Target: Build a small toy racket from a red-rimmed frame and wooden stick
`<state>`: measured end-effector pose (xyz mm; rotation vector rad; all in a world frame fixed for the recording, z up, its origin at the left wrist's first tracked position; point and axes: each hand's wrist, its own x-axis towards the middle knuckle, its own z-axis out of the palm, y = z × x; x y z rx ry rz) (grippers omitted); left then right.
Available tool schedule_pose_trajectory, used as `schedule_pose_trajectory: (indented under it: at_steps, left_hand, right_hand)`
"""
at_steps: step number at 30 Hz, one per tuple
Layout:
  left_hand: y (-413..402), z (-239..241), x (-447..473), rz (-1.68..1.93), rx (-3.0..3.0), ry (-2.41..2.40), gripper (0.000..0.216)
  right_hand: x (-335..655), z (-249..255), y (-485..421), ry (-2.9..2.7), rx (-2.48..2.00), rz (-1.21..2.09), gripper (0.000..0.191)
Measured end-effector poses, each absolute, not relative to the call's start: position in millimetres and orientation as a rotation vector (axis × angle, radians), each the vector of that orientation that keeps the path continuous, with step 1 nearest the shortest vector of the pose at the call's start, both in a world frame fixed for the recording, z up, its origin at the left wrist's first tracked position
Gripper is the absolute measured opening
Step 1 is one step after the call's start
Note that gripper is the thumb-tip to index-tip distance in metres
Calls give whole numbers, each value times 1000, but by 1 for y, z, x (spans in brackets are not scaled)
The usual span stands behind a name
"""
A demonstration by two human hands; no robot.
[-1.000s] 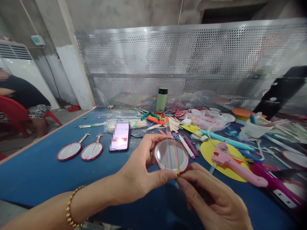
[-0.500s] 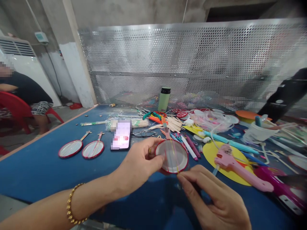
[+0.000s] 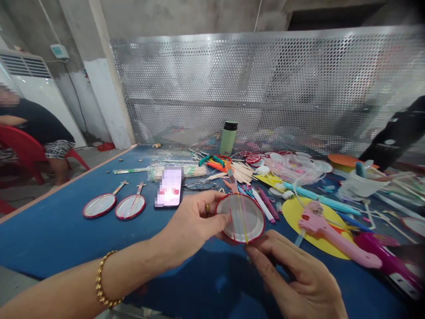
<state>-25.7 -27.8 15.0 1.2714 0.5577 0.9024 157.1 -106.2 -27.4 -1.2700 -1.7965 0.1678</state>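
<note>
Centre of frame, just below mid-height: left hand (image 3: 194, 226) clamped on the red-rimmed round lid (image 3: 240, 218), thumb on the lid's left rim, other fingers behind it, lid held above the blue table (image 3: 49, 235) w/ open face tilted toward camera. A wooden stick (image 3: 229, 173) rises from the lid's top edge. Thin rubber bands (image 3: 243, 217), yellow & red, run top to bottom across the lid's face. Right hand (image 3: 299, 279), lower right, fingertips pinched together at the lid's bottom rim where the yellow band ends; can't tell how much of the band it grips. Gold bracelet (image 3: 104, 283) on left wrist, ring on a left finger.

Left-centre on table: two finished lids w/ sticks (image 3: 114, 206) side by side, phone (image 3: 169, 187) just right of them. Right of centre: pink glue gun (image 3: 332, 232) on a yellow paper disc (image 3: 295, 212). Green bottle (image 3: 228, 138) upright at the back by the perforated metal screen (image 3: 265, 88). Far left edge: another person seated on a red chair (image 3: 16, 153).
</note>
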Motion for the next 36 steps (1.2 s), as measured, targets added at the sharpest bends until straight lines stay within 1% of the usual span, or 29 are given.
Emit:
schedule_pose_trajectory:
  at_steps: [9,15,18,23,28,36]
  left_hand:
    - [-22,10,-27,783,1240,512,26]
    - [-25,10,-27,695,1243,564,26]
    - [-25,9,-28,633,1246,549,29]
    - [-23,9,-30,536,1281,522,26]
    - [-23,7,-31,464,1268,488,28]
    - [-23,8,-31,457,1253,462,22]
  right_hand:
    - [162,-25,-104,-1863,-1280,159,24]
    - [161,-27,-106,-1882,-1209,89,22]
    - [159,-27,-106,-1876,-1219,39,19]
    - [159,-27,-108,-1829,-1213,-50,14]
    - [159,-28,-110,-1802,-1210,-118,13]
    - [154,-23,-110,-1809,-1190,-6,18]
